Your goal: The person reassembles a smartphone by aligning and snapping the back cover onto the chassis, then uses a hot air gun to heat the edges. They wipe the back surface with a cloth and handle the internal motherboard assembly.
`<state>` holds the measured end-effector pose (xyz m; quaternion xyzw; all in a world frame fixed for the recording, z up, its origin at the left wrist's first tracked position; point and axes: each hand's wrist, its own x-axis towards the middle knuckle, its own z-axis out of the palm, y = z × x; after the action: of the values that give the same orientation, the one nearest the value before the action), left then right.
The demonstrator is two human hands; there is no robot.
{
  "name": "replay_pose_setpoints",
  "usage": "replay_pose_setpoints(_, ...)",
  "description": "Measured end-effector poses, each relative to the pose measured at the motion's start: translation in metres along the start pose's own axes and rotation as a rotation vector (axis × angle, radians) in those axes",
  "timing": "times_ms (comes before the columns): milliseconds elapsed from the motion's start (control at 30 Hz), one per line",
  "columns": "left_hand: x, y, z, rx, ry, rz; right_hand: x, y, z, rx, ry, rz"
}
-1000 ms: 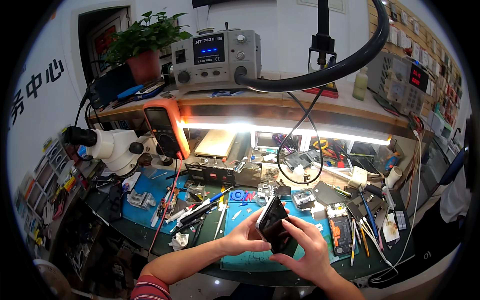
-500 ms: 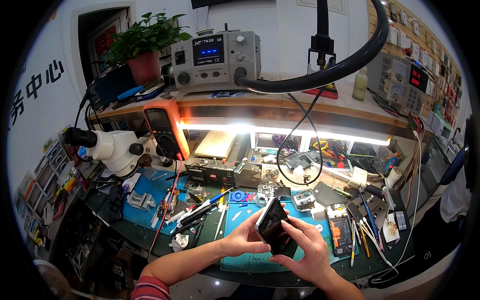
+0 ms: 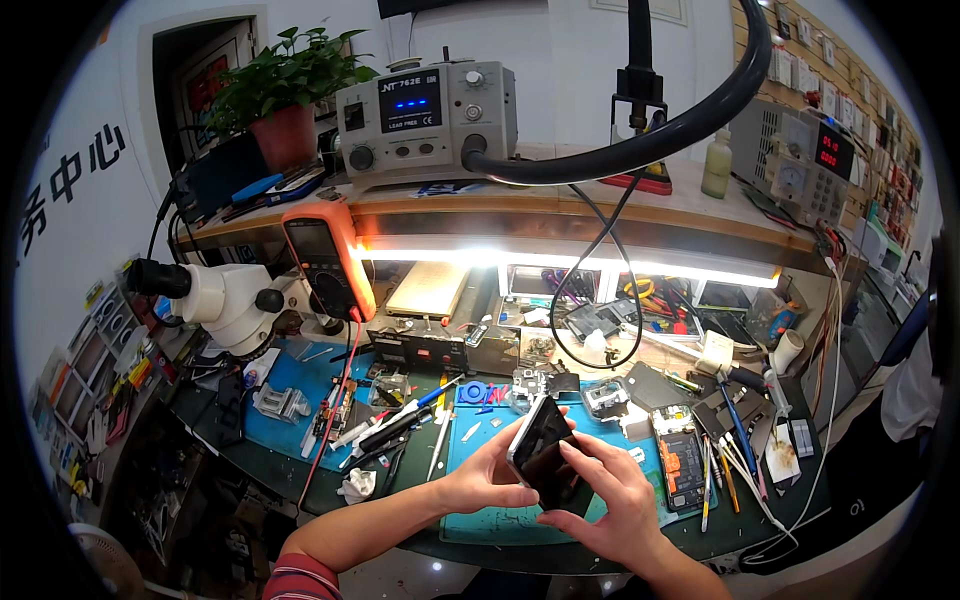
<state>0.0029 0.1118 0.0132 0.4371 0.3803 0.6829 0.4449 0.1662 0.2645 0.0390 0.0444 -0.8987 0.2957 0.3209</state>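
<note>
A dark smartphone [image 3: 541, 436] with a shiny screen and a light metal edge is tilted above the front of the blue work mat [image 3: 488, 526]. My left hand [image 3: 488, 480] grips it along its left side, thumb near the lower end. From the right, my right hand [image 3: 618, 500] lays its fingertips on the screen, with the thumb by the bottom edge, so both hands hold it. Right of my hands lies an opened phone [image 3: 680, 458] with orange parts and a bare board. Beyond the held phone sit small metal phone parts [image 3: 540, 388].
Pens, tweezers and probes [image 3: 405, 425] clutter the left of the mat. An orange multimeter [image 3: 328, 262] leans at the shelf, beside a white microscope [image 3: 228, 305]. A black cable [image 3: 640, 345] loops down over the bench. Brushes and tools [image 3: 738, 440] lie to the right.
The view has shifted very slightly. My hands and the smartphone keep nearly the same pose.
</note>
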Motion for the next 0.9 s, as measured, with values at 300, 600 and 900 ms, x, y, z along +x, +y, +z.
replay_pose_setpoints(300, 0.0003, 0.0013, 0.0014, 0.023, -0.007, 0.016, 0.0002, -0.0004, -0.0010, 0.011, 0.000, -0.001)
replay_pose_setpoints(600, -0.0020, 0.0021, 0.0014, 0.037, -0.005, 0.006, -0.0006, -0.0024, -0.0024, 0.029, -0.009, 0.011)
replay_pose_setpoints(900, -0.0013, 0.0030, -0.0003, 0.075, -0.034, 0.030, -0.0017, -0.0025, -0.0026, 0.013, -0.006, 0.009)
